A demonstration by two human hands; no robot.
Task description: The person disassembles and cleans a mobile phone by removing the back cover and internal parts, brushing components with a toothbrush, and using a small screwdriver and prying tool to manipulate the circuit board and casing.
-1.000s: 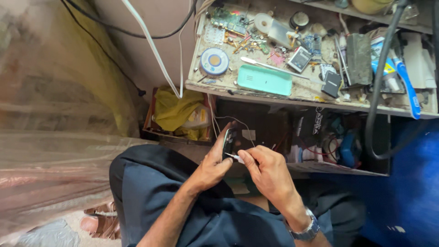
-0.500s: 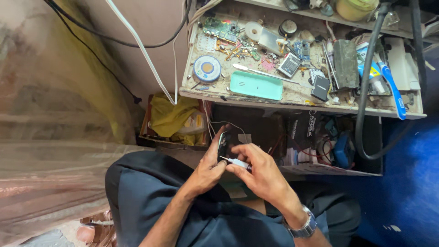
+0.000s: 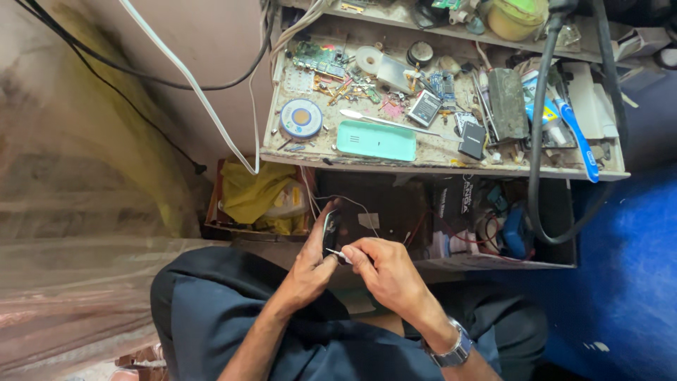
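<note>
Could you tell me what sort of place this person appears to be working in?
Probably a small phone or electronics repair bench: a cluttered work shelf holds a green circuit board, a teal phone cover and loose parts, while the left hand holds a small dark phone.

Left hand [image 3: 310, 264] perhaps hides most of phone [image 3: 330, 231].

We find open air above our lap, cluttered wooden workbench top [image 3: 437, 164] ahead, black hanging hose [image 3: 536, 141] right, white cable [image 3: 190, 77] left.

Cluttered workbench [image 3: 367, 164], beige wall [image 3: 211, 42], blue floor [image 3: 627, 282].
</note>
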